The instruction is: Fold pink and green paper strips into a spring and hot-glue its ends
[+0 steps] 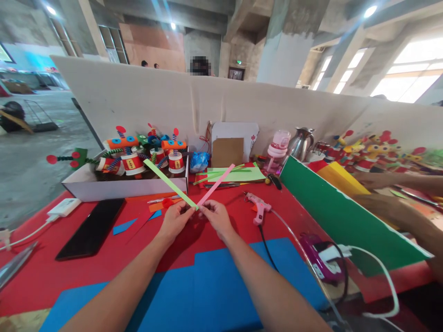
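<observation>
Where the blue paper (pixel 166 295) lies nearest you on the red tabletop (pixel 38 281), both your hands are at work just past its far edge. Your left hand (pixel 176 220) pinches the near end of a green strip (pixel 169 183), and your right hand (pixel 218 220) pinches the near end of a pink strip (pixel 218 184); the two ends meet between your fingertips, and the strips spread away from you in a V. Whether they are glued there, I cannot tell. To do this well, lay one end squarely over the other, line up the edges, then press flat with thumb and finger so the long tails don't twist. The glue gun (pixel 258 207) lies to the right of your right hand; it may be hot, so hold the strips clear of it. Farther off, loose strips (pixel 238 170) rest on a light green sheet (pixel 255 174), and to their left a white box (pixel 128 191) holds cup figures (pixel 133 165).
</observation>
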`<state>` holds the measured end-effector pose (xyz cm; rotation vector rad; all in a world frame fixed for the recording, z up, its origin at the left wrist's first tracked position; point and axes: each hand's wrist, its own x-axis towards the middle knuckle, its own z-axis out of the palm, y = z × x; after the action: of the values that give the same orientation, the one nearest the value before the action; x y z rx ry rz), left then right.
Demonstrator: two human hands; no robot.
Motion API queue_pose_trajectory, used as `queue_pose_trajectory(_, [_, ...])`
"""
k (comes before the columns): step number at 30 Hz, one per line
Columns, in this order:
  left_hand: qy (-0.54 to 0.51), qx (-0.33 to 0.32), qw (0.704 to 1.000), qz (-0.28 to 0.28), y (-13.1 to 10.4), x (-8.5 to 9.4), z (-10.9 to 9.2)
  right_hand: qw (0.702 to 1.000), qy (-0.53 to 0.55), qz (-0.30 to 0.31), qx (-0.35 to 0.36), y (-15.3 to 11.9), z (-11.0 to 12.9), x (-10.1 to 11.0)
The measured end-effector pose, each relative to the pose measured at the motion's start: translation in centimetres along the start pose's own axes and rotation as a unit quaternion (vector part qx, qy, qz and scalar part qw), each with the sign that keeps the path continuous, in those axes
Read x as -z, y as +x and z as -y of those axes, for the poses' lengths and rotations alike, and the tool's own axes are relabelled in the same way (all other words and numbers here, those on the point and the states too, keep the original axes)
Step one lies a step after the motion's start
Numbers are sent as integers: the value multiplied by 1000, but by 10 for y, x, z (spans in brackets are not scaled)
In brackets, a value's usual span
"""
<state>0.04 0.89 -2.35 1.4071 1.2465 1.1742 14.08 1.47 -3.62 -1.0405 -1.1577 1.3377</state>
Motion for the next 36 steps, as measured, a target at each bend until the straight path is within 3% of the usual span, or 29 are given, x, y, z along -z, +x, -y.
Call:
queue_pose_trajectory(15, [13,2,1000,9,1,1,3,999,24,36,-5,0,-1,-1])
queue_pose_trajectory(24, [4,-25,999,20,-1,-1,-8,999,32,0,13,-1,4,-2])
queue_pose_trajectory(36, [35,-40,998,15,0,0,-4,999,43,-5,-18,-2,5,-3])
